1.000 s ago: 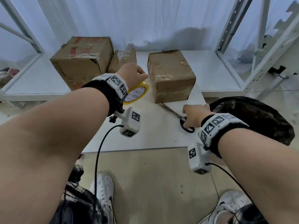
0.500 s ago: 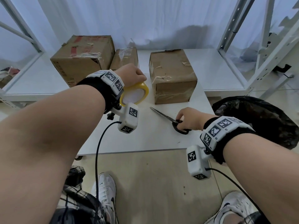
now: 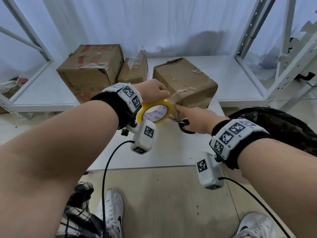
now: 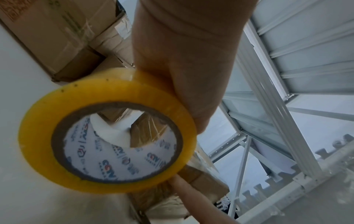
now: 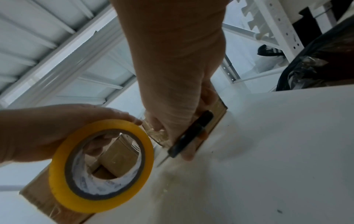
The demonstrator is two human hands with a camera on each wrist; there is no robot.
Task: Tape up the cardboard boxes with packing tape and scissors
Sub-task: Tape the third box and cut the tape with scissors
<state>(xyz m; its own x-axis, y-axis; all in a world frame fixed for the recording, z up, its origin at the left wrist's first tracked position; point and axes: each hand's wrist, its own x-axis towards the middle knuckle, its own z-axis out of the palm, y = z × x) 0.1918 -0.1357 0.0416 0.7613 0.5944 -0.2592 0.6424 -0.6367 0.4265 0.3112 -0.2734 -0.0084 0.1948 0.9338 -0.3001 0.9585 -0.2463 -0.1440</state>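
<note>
Above the tabletop (image 3: 168, 152), the left hand (image 3: 152, 91) grips the tape roll (image 3: 155, 111), now raised beside the nearest box (image 3: 187, 83). The right hand (image 3: 197, 120), scissors (image 3: 184, 127) lifted in curled fingers, has come across to pinch the free tape end, so pulling a strip likely follows.

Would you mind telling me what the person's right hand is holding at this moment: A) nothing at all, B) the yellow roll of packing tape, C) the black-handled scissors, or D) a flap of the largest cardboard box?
C: the right hand grips the black-handled scissors beside the free tape end, while the left hand holds the yellow tape roll.
</note>
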